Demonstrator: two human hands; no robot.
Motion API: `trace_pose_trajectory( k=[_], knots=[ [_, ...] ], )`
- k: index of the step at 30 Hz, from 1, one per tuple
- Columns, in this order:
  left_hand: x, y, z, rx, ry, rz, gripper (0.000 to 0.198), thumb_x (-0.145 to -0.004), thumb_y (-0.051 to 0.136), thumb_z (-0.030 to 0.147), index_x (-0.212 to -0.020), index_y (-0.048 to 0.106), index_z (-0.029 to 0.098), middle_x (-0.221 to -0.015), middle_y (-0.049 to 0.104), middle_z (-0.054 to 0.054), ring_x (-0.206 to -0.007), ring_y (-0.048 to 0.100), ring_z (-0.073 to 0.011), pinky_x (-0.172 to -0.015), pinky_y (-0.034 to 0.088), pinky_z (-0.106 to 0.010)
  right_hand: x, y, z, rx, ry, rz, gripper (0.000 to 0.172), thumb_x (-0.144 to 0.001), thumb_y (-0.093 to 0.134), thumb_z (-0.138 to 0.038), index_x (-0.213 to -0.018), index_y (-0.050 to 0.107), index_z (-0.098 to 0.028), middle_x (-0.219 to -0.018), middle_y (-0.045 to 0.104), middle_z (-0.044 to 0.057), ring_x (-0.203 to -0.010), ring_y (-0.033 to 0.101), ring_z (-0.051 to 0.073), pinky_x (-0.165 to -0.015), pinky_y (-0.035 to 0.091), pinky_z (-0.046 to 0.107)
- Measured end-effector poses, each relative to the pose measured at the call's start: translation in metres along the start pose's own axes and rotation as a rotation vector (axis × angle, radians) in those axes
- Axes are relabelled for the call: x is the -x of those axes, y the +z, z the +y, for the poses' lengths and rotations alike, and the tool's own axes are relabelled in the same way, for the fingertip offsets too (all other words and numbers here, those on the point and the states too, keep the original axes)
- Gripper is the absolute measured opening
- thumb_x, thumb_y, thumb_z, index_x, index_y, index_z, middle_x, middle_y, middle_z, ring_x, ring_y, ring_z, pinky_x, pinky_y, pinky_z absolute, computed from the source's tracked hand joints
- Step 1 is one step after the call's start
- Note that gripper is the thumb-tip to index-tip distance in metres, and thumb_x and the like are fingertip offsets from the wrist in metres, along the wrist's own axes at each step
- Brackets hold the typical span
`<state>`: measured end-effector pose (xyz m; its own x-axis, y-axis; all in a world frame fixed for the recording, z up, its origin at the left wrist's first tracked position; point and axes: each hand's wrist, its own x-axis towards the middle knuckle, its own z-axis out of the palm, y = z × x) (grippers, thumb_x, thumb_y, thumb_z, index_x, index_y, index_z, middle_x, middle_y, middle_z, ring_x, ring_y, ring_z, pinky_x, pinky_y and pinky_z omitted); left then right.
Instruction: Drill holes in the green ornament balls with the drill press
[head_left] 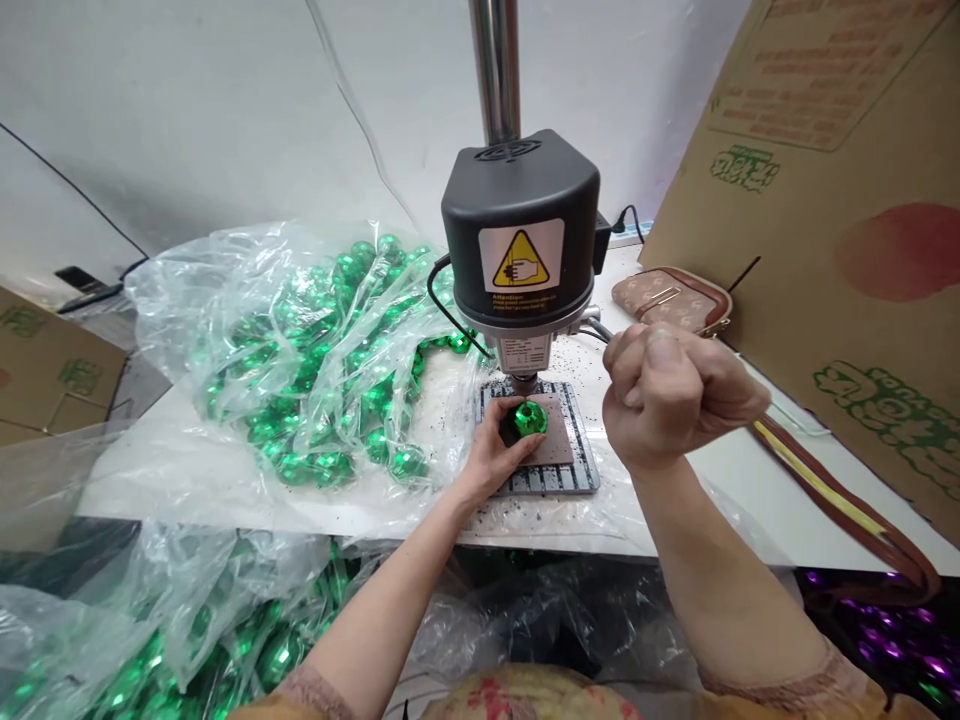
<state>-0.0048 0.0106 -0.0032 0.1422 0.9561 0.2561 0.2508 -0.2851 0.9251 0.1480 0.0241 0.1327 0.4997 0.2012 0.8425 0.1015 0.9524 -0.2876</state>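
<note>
My left hand pinches a shiny green faceted ball between thumb and fingers. The ball rests on a flat brownish pad over the slotted metal base of a small bench drill press. Just above the ball is the drill's chuck; the bit itself is hard to make out. To the right of the drill head, my right hand is closed in a fist, nearer to the camera. A thin lever runs from the drill's side toward the fist, whose grip is hidden by the fingers.
Clear plastic bags of green balls lie left of the drill, with more below the table edge. A patterned purse and a large cardboard box stand right. Dark shavings are scattered around the base. Purple shiny balls show lower right.
</note>
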Motion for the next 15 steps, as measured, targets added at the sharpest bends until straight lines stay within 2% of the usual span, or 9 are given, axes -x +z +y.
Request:
trace_pose_trajectory(
  k=[10,15],
  knots=[
    [-0.0002,-0.0001,0.0003,0.003,-0.002,-0.007,0.05,-0.081,0.078,0.04,-0.119,0.052,0.02,-0.118,0.066,-0.008,-0.111,0.064,-0.025,-0.099,0.05,-0.04,0.0036,-0.0052,0.0074,-0.073,-0.116,-0.063,0.042,-0.086,0.055,-0.008,-0.062,0.023,-0.019,-0.051,0.023,-0.008,-0.041,0.023,0.003,-0.04,0.02,0.025],
    [-0.0007,0.0003,0.0014,0.001,0.004,0.005,0.048,-0.081,0.079,0.038,-0.118,0.052,0.021,-0.119,0.066,-0.009,-0.112,0.064,-0.0252,-0.099,0.05,-0.041,0.0066,-0.0075,0.0064,-0.067,-0.1,-0.066,0.045,-0.083,0.055,-0.006,-0.06,0.018,-0.018,-0.05,0.025,-0.007,-0.042,0.023,0.003,-0.042,0.019,0.025]
  ],
)
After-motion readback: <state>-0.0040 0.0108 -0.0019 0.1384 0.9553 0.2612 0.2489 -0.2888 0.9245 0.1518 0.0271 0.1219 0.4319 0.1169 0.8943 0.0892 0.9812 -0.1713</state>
